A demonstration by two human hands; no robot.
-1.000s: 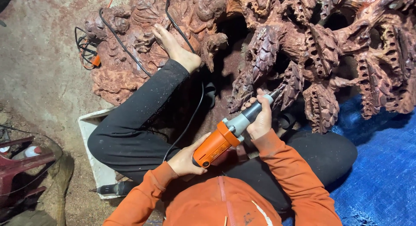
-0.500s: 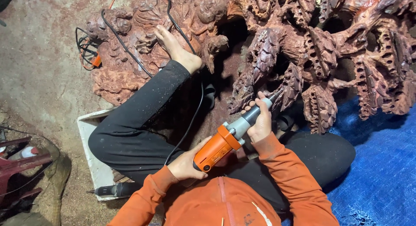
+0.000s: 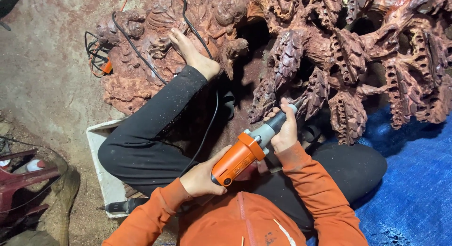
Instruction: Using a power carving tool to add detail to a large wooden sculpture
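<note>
- Mid-carve here: I've got the orange-and-grey handheld electric die grinder (image 3: 252,149) in both hands, working detail into the big reddish-brown carved wooden root sculpture (image 3: 329,53) that lies on the floor just ahead of my fingers.
- My left hand (image 3: 202,177) has its fingers wrapped tight around the fat orange rear body of the grinder, down close to my chest.
- My right hand (image 3: 285,128) has its fingers closed around the slim grey-black nose, pencil-style, just behind the bit.
- The tip sits right at a scaly, pinecone-like lobe of the carving, just past my right fingertips. Can't tell whether the bit is actually touching wood, it's too small and in shadow.
- The black power cord (image 3: 207,133) runs from under my left hand up over my leg and across the carving.
- My bare foot (image 3: 193,55) rests on the sculpture, well beyond my left fingers.
- Off past my left elbow there's a white flat board (image 3: 101,166) under my knee; a blue tarp (image 3: 414,180) lies out beyond my right arm.
- My guess for the next move: a steady two-handed hold and small, light passes along the grooves, with the right fingers steering.
</note>
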